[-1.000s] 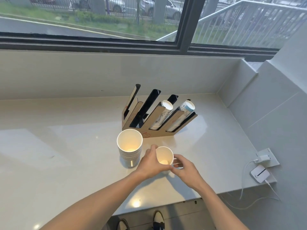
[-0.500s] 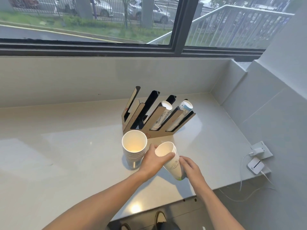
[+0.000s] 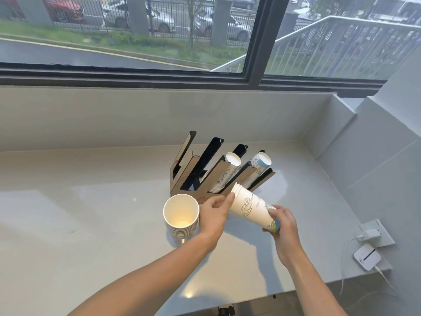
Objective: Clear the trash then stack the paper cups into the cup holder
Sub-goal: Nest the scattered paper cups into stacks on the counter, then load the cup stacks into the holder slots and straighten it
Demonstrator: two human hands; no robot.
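A short stack of printed white paper cups (image 3: 250, 208) is held tipped on its side above the counter, rims pointing up and left toward the cup holder (image 3: 218, 179). My left hand (image 3: 215, 212) grips the stack near its rims. My right hand (image 3: 281, 224) wraps around its blue-edged base. The brown and black slotted holder stands just behind, with cup stacks lying in its two right slots and the left slots without cups. A second upright stack of white cups (image 3: 181, 216) stands on the counter just left of my left hand.
The pale counter (image 3: 91, 224) runs under a window, with a wall at the right. A white wall socket with a plug (image 3: 372, 233) and a small white device (image 3: 366, 256) with cables sit at the right edge. The counter's front edge lies below my arms.
The cup stack was lifted off the counter and tipped from upright onto its side, rims now toward the holder. My right hand shifted to its base. The camera moved closer.
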